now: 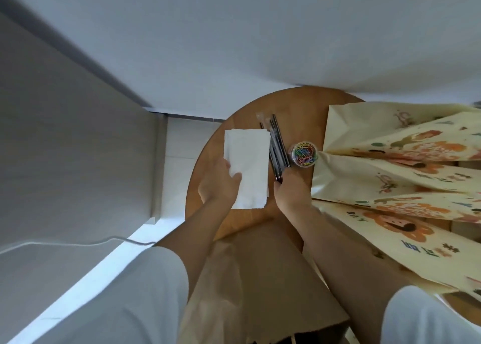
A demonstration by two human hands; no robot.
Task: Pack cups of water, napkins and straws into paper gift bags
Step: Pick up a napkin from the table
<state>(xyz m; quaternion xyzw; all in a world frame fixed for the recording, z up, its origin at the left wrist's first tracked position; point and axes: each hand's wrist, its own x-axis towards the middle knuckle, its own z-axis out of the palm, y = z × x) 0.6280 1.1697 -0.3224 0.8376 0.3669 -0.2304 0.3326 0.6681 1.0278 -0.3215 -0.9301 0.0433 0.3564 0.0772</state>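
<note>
The napkins (pixel 247 166) are lying flat on the round desk (pixel 309 109), just left of the straws (pixel 278 145). They look light and floppy, so pinching one edge is best. The left hand (pixel 221 182) is curling its fingers (pixel 235 178) onto the near corner of the stack. The straws are thin, stiff and slippery, pointing away from the person. The right hand (pixel 291 187) is closing on their near ends, just left of the gift bags (pixel 390 161)

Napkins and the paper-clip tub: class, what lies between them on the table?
In the head view, the wrapped black straws lie between the napkins and the tub.
</note>
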